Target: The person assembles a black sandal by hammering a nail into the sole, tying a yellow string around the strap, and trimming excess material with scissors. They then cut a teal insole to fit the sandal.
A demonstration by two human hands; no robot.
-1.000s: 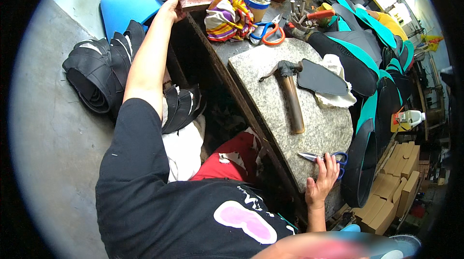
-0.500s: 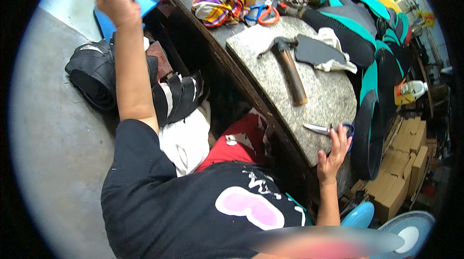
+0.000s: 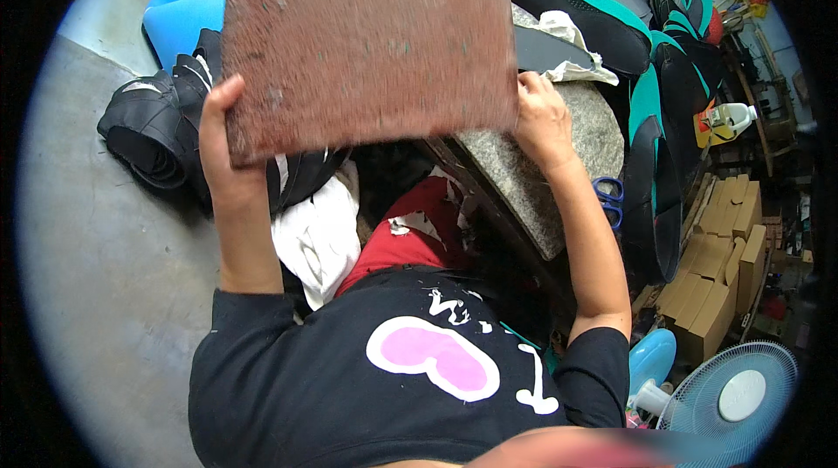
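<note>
Both of my hands clamp one thing: my left hand (image 3: 220, 132) grips the left edge of a flat reddish-brown board (image 3: 367, 44), thumb on the face turned to me and fingers hidden behind it, and my right hand (image 3: 541, 119) closes on its right edge low down. The board hangs in the air in front of my chest, level with my raised forearms, tilted slightly so its left end sits lower. Its surface looks rough and speckled, with a few greenish flecks.

Just beyond my right hand, behind the board, lies a grey stone slab (image 3: 559, 180) on the bench, with a crumpled white cloth (image 3: 563, 53) and a dark flat piece at its far end. Blue-handled scissors (image 3: 609, 197) rest at the slab's right rim. Past them hang dark wetsuits with teal panels (image 3: 650, 110). Beyond my left hand, on the concrete floor (image 3: 96, 276), sit rolled black neoprene (image 3: 144, 132) and blue foam sheets (image 3: 179, 18). Cardboard boxes (image 3: 711, 293) and a pale blue fan (image 3: 729, 394) stand far off to the right.

I judge this to be the carrying step, the board lifted clear and not yet set anywhere. Putting it down flat would call for both hands lowering together and a surface bare enough to take it.
</note>
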